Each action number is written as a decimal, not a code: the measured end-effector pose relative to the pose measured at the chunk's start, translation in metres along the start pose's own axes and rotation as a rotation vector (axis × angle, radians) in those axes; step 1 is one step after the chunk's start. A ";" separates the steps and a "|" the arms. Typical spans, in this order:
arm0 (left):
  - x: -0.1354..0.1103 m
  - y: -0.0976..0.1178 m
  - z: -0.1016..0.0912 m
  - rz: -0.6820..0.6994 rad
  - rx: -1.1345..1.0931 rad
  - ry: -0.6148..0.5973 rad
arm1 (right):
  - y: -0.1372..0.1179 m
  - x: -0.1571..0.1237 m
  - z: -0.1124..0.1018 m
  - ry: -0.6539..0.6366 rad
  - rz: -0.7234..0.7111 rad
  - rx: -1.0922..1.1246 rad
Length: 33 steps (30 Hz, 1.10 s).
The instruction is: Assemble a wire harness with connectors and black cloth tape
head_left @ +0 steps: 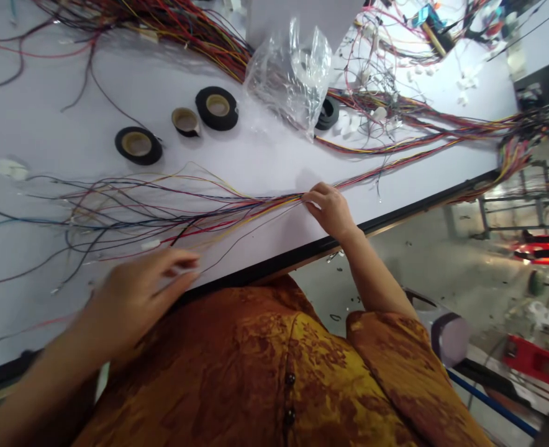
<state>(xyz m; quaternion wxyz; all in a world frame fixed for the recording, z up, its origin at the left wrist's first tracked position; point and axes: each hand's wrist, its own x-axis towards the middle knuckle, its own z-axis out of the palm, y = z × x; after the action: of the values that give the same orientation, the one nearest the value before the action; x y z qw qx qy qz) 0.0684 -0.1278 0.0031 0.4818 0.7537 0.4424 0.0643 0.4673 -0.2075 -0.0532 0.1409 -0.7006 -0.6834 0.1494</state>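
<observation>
A bundle of thin coloured wires (237, 208) lies across the white table (46, 124) and fans out to the left into loose strands (116, 217). My right hand (331, 208) pinches the bundle where the strands come together, fingers closed round it. My left hand (137, 295) hovers near the table's front edge, blurred by motion, its fingers extended together over a thin strand; whether it grips anything is unclear.
Two black tape rolls (138, 145) (217, 108) and a smaller roll (186, 121) sit behind the wires. A crumpled clear plastic bag (290, 74) lies beside another black roll (328, 113). More wire harnesses (418, 124) run along the back and right. The table edge (395, 214) drops to the floor.
</observation>
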 end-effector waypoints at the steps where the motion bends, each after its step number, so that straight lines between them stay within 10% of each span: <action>1: 0.017 0.011 0.020 0.119 0.108 -0.035 | 0.000 0.001 0.001 -0.014 -0.006 -0.046; 5: 0.067 0.029 0.074 0.305 0.504 -0.070 | -0.005 0.007 -0.001 -0.084 -0.039 -0.192; 9: 0.085 0.035 0.081 0.247 0.751 -0.083 | -0.009 0.013 -0.004 -0.147 -0.061 -0.276; 33: 0.092 0.018 -0.028 -0.096 0.308 -0.155 | -0.014 0.020 0.006 -0.131 -0.030 -0.231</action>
<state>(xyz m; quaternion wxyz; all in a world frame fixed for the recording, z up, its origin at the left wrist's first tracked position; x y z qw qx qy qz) 0.1194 -0.0444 0.0015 0.3960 0.7993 0.4439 -0.0858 0.4525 -0.1870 -0.0530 0.0167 -0.6905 -0.7142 0.1133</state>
